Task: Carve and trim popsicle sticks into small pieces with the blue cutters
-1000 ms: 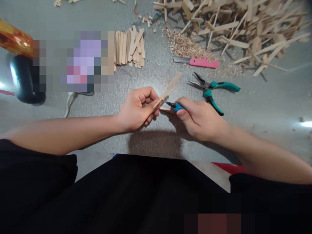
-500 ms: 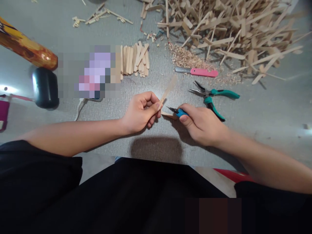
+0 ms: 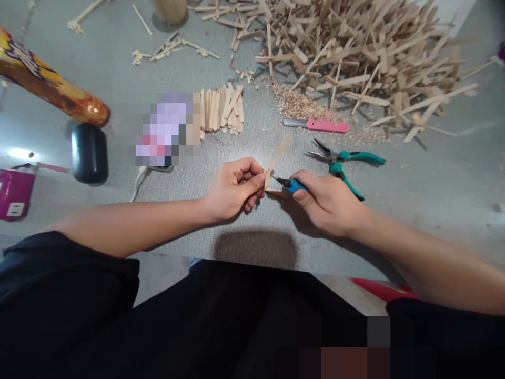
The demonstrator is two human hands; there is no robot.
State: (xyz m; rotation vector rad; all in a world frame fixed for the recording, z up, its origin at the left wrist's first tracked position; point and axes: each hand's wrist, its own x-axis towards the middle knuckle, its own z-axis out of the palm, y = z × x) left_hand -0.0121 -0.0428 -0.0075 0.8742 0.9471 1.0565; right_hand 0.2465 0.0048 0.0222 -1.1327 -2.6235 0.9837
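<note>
Near the table's front, my left hand (image 3: 240,189) pinches a small assembly of flat wooden sticks (image 3: 277,155); one blurred stick points up and to the right, another piece runs low towards my right hand. Closed round a blue-handled tool with a dark pointed tip (image 3: 294,185) is my right hand (image 3: 329,202). The tool's tip lies just right of the sticks; whether it touches them I cannot tell. Green-handled pliers (image 3: 339,158) lie with their jaws apart beyond my right hand. Above them is a pink-handled knife (image 3: 327,126).
A big heap of joined sticks (image 3: 355,52) fills the back right, with wood shavings (image 3: 302,102) before it. Loose sticks (image 3: 221,109) lie beside a blurred phone (image 3: 163,129) on a cable. At left are a dark case (image 3: 89,153), an orange tube (image 3: 59,87) and a purple box (image 3: 16,195).
The camera view has shifted, so most table items appear lower. The sticks in my left hand have turned a little, showing a bent joint, and the tool tip is nearer to them.
</note>
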